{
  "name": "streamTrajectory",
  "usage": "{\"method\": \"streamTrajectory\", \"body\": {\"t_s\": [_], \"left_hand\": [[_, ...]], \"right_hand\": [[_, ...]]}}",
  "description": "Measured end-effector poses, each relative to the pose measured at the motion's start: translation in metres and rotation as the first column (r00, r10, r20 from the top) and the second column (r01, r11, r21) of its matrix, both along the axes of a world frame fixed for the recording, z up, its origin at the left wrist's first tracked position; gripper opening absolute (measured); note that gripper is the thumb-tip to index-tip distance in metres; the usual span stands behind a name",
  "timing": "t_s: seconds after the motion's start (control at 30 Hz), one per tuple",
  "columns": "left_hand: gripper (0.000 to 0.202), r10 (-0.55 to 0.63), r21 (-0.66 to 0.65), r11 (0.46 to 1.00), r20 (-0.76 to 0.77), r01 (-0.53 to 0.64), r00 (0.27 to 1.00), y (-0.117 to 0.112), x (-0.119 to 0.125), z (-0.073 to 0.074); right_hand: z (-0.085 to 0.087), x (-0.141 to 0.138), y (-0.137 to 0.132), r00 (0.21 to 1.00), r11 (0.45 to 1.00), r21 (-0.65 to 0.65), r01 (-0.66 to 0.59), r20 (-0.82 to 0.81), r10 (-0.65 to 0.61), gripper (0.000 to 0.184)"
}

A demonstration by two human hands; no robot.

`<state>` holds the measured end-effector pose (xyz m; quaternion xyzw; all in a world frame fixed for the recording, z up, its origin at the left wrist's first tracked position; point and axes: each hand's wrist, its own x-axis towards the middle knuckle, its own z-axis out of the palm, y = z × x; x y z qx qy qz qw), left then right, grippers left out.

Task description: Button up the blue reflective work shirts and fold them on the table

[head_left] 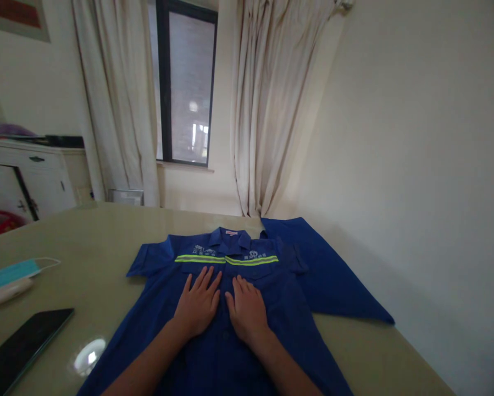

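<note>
Left hand (196,307): laid palm down on the cloth, fingers slightly spread, flat rather than curled, pinching nothing
Right hand (247,308): also palm down, fingers close together and thumb a little apart, flat on the cloth, gripping nothing
Shirt (222,357): under both hands, face up on the table, matt deep-blue woven fabric, short sleeves out to the sides, body widening toward the wearer of the camera
Reflective band (200,258): yellow-green with a greyish middle line, crossing the chest just beyond the fingertips and parted at the front opening
Collar (216,237): pointed and folded open, a small pale label inside the neck
Printing (204,251): pale marks above the band, too small to read
Blue cloth (333,275): smooth, flat and angular, beside the shirt's right sleeve and partly beneath it, one corner pointing toward the wall
Table (85,247): glossy, pale olive, a bright reflection on its near left part
Phone (28,341): thin dark slab with a shiny face, left of the shirt
Mask (14,273): light-blue, pleated look, white ear loop lying out, a rounded white object (8,291) just beside it
Red tub (15,217): rounded, at the left edge, something pale inside, too blurred to name
Cabinet (51,181): white, panelled, dark handles
Curtains (267,99): cream fabric in long vertical folds, flanking a dark-framed window (191,88)
</note>
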<state>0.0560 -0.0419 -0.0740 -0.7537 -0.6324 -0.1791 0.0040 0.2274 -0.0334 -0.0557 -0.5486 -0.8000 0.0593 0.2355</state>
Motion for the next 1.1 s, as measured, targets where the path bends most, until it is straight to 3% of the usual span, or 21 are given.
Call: {"method": "streamTrajectory", "body": {"t_s": [0.17,0.23,0.3,0.37,0.47,0.57,0.67,0.8,1.1], "left_hand": [[0.052,-0.031,-0.007,1.0,-0.003,0.031,1.0,-0.033,0.008,-0.005],[0.053,-0.022,-0.016,1.0,-0.015,0.022,1.0,-0.042,0.009,-0.003],[0.053,-0.003,-0.039,0.999,-0.035,0.002,0.999,-0.043,0.01,0.004],[0.05,0.023,-0.047,0.999,-0.048,-0.025,0.999,-0.035,0.011,0.014],[0.047,0.104,0.009,0.995,-0.033,-0.104,0.994,-0.009,0.018,0.029],[0.044,0.184,0.058,0.981,-0.005,-0.184,0.983,0.023,0.032,0.035],[0.029,0.157,0.046,0.986,0.03,-0.159,0.987,0.044,0.042,0.03],[0.014,0.003,0.012,1.0,0.118,-0.004,0.993,0.054,0.038,0.02],[0.009,-0.088,-0.016,0.994,0.425,0.104,0.901,0.068,0.023,0.007]], "right_hand": [[0.031,-0.02,0.023,0.985,0.985,-0.034,0.168,0.045,-0.166,0.045],[0.028,-0.028,0.038,0.977,0.976,-0.039,0.212,-0.021,-0.213,0.038],[0.017,-0.03,0.051,0.958,0.975,-0.06,0.212,-0.187,-0.219,0.022],[0.004,-0.025,0.061,0.913,0.981,-0.077,0.18,-0.357,-0.196,0.006],[-0.007,-0.011,0.07,0.861,0.989,-0.073,0.13,-0.487,-0.149,0.019],[-0.01,0.0,0.074,0.8,0.994,-0.052,0.101,-0.589,-0.112,0.019],[-0.013,0.002,0.076,0.743,0.996,-0.038,0.081,-0.664,-0.085,0.019],[-0.018,0.0,0.08,0.686,0.997,-0.036,0.062,-0.725,-0.068,0.018],[-0.012,-0.003,0.077,0.599,0.997,-0.065,-0.047,-0.8,-0.024,0.018]]}}
